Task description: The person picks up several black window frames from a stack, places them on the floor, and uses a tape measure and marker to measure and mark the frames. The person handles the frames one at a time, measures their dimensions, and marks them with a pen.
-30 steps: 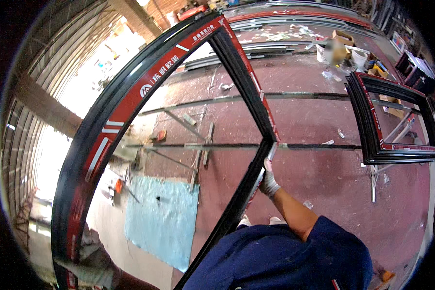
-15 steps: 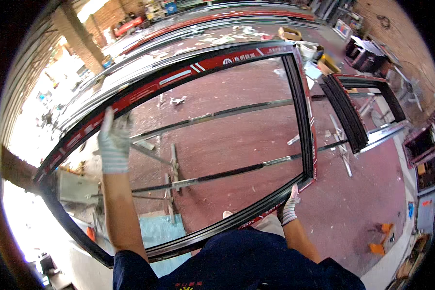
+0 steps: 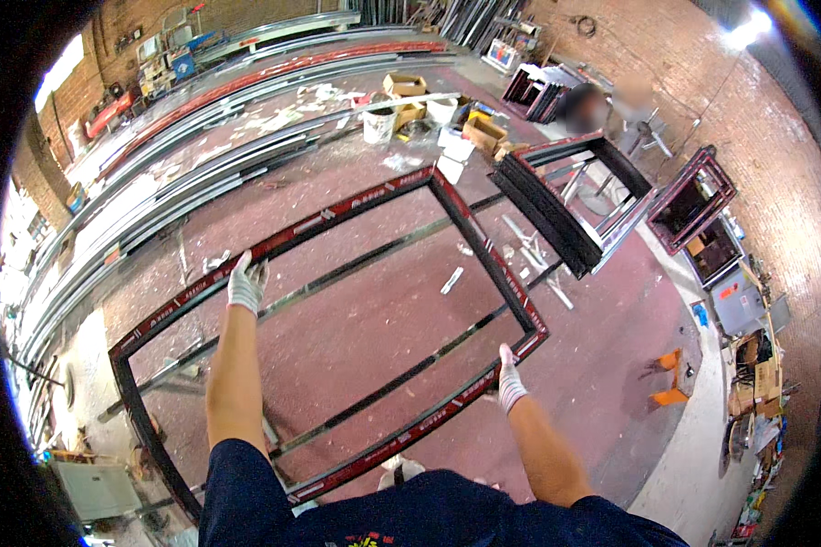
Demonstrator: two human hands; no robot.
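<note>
A large rectangular window frame (image 3: 345, 210), dark with red printed film, lies tilted across the view in front of me. My left hand (image 3: 246, 284), in a white and grey striped glove, is closed on its far rail. In the same kind of glove, my right hand (image 3: 511, 378) grips the near rail close to the right corner. Under the frame run two long dark support bars, a far one (image 3: 374, 248) and a near one (image 3: 392, 387). Whether the frame rests on them I cannot tell.
On the right ends of the bars sit several stacked smaller frames (image 3: 545, 219). Long metal profiles (image 3: 219, 150) cover the floor at the back left. A white bucket (image 3: 379, 126) and cardboard boxes (image 3: 404, 85) stand behind. An orange stand (image 3: 670, 377) is at right.
The window frame has gone down, farther from my head, with both hands still on it. My left hand has lowered along with it. The view has swung toward the right.
</note>
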